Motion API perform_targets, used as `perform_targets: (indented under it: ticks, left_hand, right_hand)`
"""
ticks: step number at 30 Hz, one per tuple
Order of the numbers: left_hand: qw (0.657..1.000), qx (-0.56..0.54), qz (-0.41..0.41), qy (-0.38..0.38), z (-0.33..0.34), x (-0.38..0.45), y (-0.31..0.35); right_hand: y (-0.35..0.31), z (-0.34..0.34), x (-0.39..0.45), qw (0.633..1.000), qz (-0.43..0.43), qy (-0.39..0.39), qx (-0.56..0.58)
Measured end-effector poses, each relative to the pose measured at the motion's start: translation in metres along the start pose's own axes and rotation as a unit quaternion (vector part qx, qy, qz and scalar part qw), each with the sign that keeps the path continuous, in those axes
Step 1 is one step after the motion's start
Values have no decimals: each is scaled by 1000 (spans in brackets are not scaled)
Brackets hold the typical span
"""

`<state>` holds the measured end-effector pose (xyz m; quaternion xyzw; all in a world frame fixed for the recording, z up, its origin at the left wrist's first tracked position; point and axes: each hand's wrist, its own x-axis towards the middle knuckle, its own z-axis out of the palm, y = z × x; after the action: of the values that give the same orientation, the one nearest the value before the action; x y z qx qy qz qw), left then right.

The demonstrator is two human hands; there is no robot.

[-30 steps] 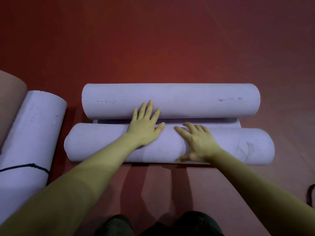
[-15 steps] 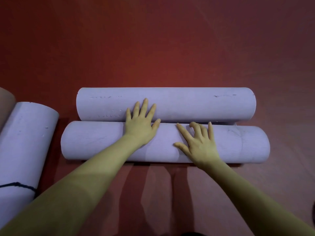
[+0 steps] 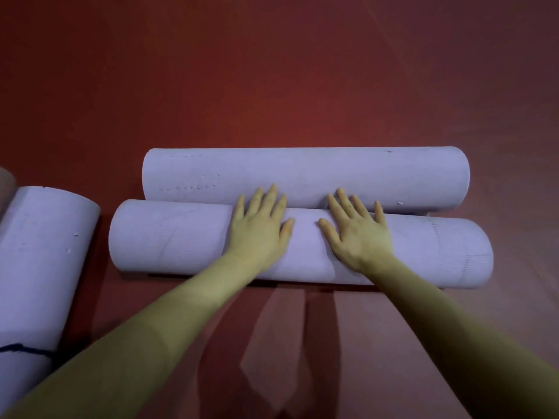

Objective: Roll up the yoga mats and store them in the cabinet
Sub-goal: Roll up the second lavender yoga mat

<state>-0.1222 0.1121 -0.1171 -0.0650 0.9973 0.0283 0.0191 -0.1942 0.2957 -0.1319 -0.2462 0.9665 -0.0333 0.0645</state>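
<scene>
Pale lilac rolled foam yoga mat (image 3: 169, 237), the nearer of two lying side by side on a dark red floor (image 3: 272, 71), under a person's two flat, spread hands.

The left hand (image 3: 260, 228) and right hand (image 3: 357, 234) rest palm down near the middle of this roll, fingers straight and fanned, with their fingertips (image 3: 273, 190) reaching the seam where it touches a second pale lilac rolled mat (image 3: 305, 173) just behind it. Both rolls run left to right across the frame, the near one reaching farther to either side (its surface shows a fine ribbed texture). Well to the left lies a third pale lilac roll (image 3: 39, 252), angled away, crossed near its lower end by a dark cord (image 3: 24, 349). The bare forearms' shadows fall on the floor in front of the near roll.
</scene>
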Motion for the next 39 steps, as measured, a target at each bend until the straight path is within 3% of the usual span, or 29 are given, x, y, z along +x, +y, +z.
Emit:
perform_targets:
  ticks: [3,7,10,17,21,24,28,39]
  left_hand:
    - [1000,5,-2,0,7,-12,6]
    - [996,-3,-17,-86,-1,17,2]
    - [995,6,-18,-100,1,17,2]
    - [995,-8,15,-99,6,-6,-4]
    - [989,-9,82,-123,-3,-12,-15]
    - [975,64,151,-151,-5,-17,-25]
    - [973,115,152,-127,-2,-20,-22]
    - [978,82,176,-80,-5,-17,-22]
  right_hand:
    - [0,-1,3,1000,4,-9,-2]
    - [1,-4,6,1000,-2,-23,10]
    - [-1,-5,0,1000,-4,-22,0]
    - [1,12,-50,981,-127,148,7]
    - [8,14,-55,983,-156,76,-67]
    - [9,8,-50,983,-150,25,-104]
    - [12,6,-42,982,-155,18,-109]
    - [15,3,-34,979,-182,58,-72]
